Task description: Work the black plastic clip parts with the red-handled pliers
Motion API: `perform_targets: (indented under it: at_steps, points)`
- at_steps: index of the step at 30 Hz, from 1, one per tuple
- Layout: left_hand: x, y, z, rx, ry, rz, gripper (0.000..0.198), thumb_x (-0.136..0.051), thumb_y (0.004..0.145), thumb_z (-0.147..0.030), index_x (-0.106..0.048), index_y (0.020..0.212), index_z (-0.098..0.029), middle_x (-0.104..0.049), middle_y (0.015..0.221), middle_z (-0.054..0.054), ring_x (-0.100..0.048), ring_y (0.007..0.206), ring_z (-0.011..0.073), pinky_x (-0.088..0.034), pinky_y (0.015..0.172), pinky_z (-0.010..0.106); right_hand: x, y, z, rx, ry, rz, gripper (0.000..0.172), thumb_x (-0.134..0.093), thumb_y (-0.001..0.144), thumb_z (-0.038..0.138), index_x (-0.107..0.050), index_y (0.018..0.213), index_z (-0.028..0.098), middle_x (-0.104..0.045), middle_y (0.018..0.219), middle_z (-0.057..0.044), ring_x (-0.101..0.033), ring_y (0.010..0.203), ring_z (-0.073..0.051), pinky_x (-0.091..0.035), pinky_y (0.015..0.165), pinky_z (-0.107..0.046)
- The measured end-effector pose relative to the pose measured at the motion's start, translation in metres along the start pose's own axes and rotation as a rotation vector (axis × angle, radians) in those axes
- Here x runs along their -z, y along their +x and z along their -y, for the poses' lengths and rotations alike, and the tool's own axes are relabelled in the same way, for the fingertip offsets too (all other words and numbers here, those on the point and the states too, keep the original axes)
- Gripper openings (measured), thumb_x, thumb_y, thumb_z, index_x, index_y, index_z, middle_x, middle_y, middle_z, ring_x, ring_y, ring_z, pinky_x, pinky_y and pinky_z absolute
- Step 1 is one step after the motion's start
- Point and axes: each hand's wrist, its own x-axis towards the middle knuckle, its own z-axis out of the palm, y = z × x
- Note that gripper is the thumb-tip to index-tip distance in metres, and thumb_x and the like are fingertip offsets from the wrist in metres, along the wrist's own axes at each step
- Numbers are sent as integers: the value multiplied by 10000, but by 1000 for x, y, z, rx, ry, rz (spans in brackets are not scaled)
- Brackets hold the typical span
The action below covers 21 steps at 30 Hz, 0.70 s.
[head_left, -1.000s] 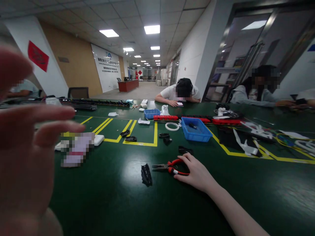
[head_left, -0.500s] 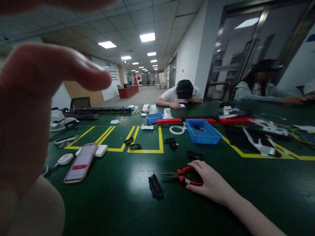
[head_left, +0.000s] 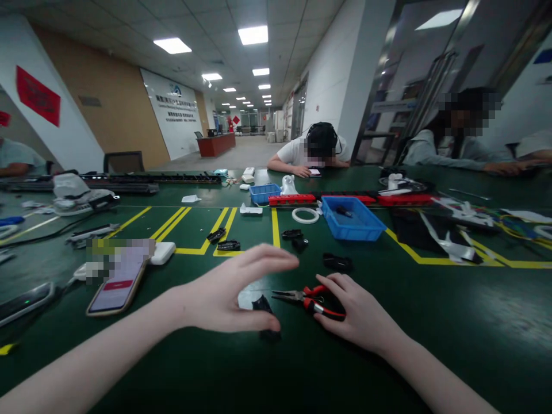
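Observation:
My left hand (head_left: pixel 228 290) is open, thumb and fingers spread apart. It hovers at a crumpled-looking black part (head_left: pixel 261 303), and the thumb covers some of that part. Whether they touch I cannot tell. To the right, my right hand (head_left: pixel 360 313) curls round the red and black handles of needle-nose pliers (head_left: pixel 308 299), which lie on the green table. Their jaws point left toward the black part and stand slightly apart. A flat black piece (head_left: pixel 337 261) lies just beyond the pliers.
Small black parts (head_left: pixel 228 245) lie near yellow tape lines. A blue tray (head_left: pixel 353 218) stands beyond my right hand, beside a white ring (head_left: pixel 305 215). A phone (head_left: pixel 118 284) leans on a white case (head_left: pixel 163 253) at the left. A person (head_left: pixel 317 150) leans on the table's far side.
My left hand has moved from close before the camera down to the black part. My right hand stays at the pliers. The view has shifted, with more of the left side showing.

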Motion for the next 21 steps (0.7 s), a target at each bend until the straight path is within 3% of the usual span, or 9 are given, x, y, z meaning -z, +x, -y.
perform_targets:
  at_steps: [4,7,11,16,21]
  points:
    - [-42,-9,42,42,-28,225,705,-734,797,-388,-432,1416,-237,-463,1429,124,-503,1255,299,-430,1056,442,7,1,7,-61,-18,33,667,-676,733,577,-581,1270,193,-635,1143,-127,-626,1020,-299,-553,869,-459]
    - [-62,-16,61,52,-33,257,654,-739,783,-332,-478,1375,-238,-531,1359,107,-532,1202,290,-423,1046,449,8,0,10,-84,6,42,562,-685,733,570,-613,1176,232,-652,1109,-101,-645,980,-278,-571,827,-430]
    - [-66,-21,67,136,-40,226,552,-706,831,-377,-524,1330,-228,-582,1255,96,-563,1124,260,-477,956,394,3,-3,8,-65,-16,7,455,-644,787,486,-598,1162,232,-661,1113,-104,-661,976,-265,-579,834,-414]
    - [-65,-27,73,276,-67,188,582,-691,840,-443,-502,1357,-256,-564,1201,82,-592,1039,244,-510,883,373,-1,-4,0,-36,-86,-106,416,-598,819,450,-587,1164,219,-675,1107,-122,-674,973,-274,-592,827,-420]
    - [-60,-30,74,276,-118,224,648,-696,813,-326,-426,1401,-285,-525,1270,71,-570,1085,246,-502,928,382,-2,-9,3,2,-46,-250,430,-646,784,415,-560,1178,270,-680,1091,-76,-686,952,-254,-599,799,-367]
